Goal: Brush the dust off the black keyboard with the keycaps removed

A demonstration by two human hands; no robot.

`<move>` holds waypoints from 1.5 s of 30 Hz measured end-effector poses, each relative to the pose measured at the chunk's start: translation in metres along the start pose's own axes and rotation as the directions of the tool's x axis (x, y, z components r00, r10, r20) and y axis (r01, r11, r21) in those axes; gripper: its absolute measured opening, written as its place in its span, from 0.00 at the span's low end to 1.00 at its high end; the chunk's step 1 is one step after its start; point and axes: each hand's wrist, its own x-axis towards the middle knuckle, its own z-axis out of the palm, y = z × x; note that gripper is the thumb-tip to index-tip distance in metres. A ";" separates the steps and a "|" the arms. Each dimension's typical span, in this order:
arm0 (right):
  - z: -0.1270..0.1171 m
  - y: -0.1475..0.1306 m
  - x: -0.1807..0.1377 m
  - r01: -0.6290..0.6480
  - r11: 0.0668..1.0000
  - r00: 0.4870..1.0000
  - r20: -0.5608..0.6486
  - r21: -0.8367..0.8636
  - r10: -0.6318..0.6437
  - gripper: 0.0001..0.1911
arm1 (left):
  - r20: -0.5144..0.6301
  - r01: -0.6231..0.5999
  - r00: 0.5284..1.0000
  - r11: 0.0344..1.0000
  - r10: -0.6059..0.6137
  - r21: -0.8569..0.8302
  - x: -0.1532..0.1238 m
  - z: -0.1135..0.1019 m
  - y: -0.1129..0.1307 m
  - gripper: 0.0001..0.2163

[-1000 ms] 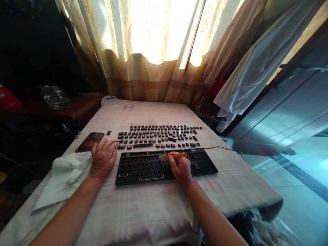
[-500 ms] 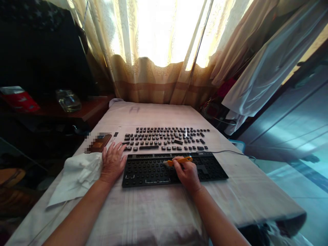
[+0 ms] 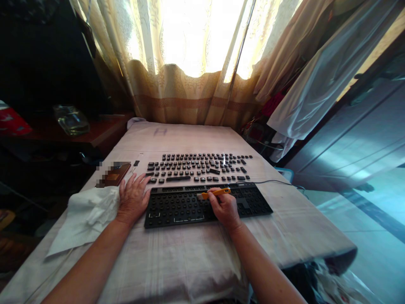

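Note:
A black keyboard [image 3: 180, 207] with its keycaps taken off lies on the cloth-covered table [image 3: 196, 257]. My right hand [image 3: 224, 207] is closed on an orange-handled brush [image 3: 214, 194], whose pale bristle end rests on the keyboard's upper middle. My left hand [image 3: 132, 198] lies flat with fingers spread on the table at the keyboard's left end. Several loose black keycaps [image 3: 199, 166] are laid out in rows just behind the keyboard.
A white cloth [image 3: 84, 217] lies crumpled left of my left hand. A brown phone [image 3: 115, 174] sits behind it near the table's left edge. The keyboard's cable [image 3: 278, 182] runs off to the right. Curtains [image 3: 190, 63] hang behind the table; a dark side shelf [image 3: 79, 131] stands left.
The brush and my right hand have shifted only slightly along the keyboard's upper rows. My left hand has stayed flat beside the keyboard. The view has swayed a little.

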 end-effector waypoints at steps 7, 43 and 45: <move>-0.002 -0.001 -0.001 -0.065 0.997 0.996 0.069 0.046 0.061 0.13 | 0.010 -0.020 1.000 1.000 0.020 -0.010 0.000 0.003 -0.004 0.20; 0.000 0.003 0.001 -0.166 0.986 0.986 0.014 0.023 0.166 0.15 | 0.081 -0.064 0.994 0.998 0.066 -0.027 0.001 0.006 -0.007 0.20; 0.000 0.003 0.001 -0.161 0.987 0.987 0.022 0.013 0.161 0.15 | 0.082 -0.067 0.994 0.997 0.069 -0.025 0.001 0.006 -0.007 0.20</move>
